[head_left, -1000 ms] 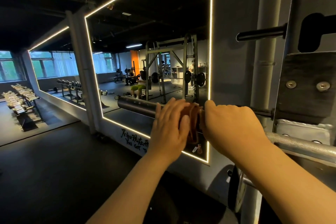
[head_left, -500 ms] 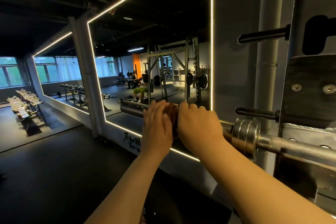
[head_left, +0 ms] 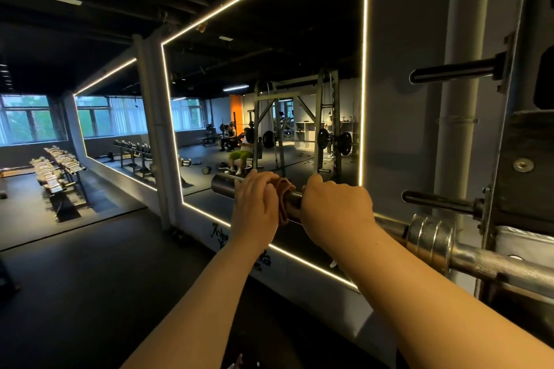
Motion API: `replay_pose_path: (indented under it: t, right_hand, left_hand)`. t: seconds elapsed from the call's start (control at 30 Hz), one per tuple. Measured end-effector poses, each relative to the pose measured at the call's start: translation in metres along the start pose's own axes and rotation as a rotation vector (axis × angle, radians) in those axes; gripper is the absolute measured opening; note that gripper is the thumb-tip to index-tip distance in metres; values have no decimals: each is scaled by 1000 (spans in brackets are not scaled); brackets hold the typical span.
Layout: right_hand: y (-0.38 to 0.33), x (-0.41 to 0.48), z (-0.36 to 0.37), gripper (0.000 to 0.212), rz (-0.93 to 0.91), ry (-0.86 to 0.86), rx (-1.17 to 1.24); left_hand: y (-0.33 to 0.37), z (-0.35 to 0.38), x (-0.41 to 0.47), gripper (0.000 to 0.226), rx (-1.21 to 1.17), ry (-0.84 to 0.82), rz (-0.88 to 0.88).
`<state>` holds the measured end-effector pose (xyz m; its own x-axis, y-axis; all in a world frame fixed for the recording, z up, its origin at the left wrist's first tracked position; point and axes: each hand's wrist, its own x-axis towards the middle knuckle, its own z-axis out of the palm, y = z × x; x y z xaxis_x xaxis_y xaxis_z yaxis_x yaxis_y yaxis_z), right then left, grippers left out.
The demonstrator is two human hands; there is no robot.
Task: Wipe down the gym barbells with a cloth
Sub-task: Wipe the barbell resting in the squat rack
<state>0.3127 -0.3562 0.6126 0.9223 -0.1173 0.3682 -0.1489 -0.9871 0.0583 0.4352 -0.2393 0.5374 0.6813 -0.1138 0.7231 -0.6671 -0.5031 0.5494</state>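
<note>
The barbell sleeve (head_left: 223, 186) is being gripped by both hands where it is jutting out from the rack upright (head_left: 527, 9). Its long axis is running from the knurled shaft (head_left: 503, 268) and the ribbed collar (head_left: 431, 241) at lower right, up and leftward to the free end, which is showing in front of the wall mirror (head_left: 269, 54).

The left hand (head_left: 254, 211) is being curled over the sleeve nearer that free end. The brownish cloth (head_left: 285, 199) is being pinned against the metal under it, with a bunched fold showing at the hand's inner edge. How far the cloth is being wrapped beneath the palm cannot be told. The right hand (head_left: 335, 214) is being clenched round the bare sleeve on the collar side, near the cloth, with a short stretch of bare metal showing between them.

The step in hand is being judged as a wipe along the sleeve. Since the cloth is being held by the left hand, any coming stroke is being governed by the bar's axis. It can be taken outward toward the open end, where only a short length is lying uncovered beyond the fingers. It can also be taken back toward the collar, a way that is being blocked by the right hand. The collar and the shaft beyond it are being judged as not yet within the cloth's reach.
</note>
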Motion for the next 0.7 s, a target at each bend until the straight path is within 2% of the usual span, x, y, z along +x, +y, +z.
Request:
replay_pose_path:
  t: [0.17,0.37,0.57,0.7]
  right_hand:
    - [-7,10,11,24,16,42,53]
    - [-7,20,11,64,86,-46,21]
    - [-12,26,18,55,28,-42,62]
    - [-13,28,15,59,-18,-43,31]
  left_hand:
    - [-1,11,-4,49,-55,92,-12]
    - [-12,5,-5,48,19,35,35]
    - [-6,13,-4,56,-51,141,-2]
    - [8,19,-15,56,-105,148,-51]
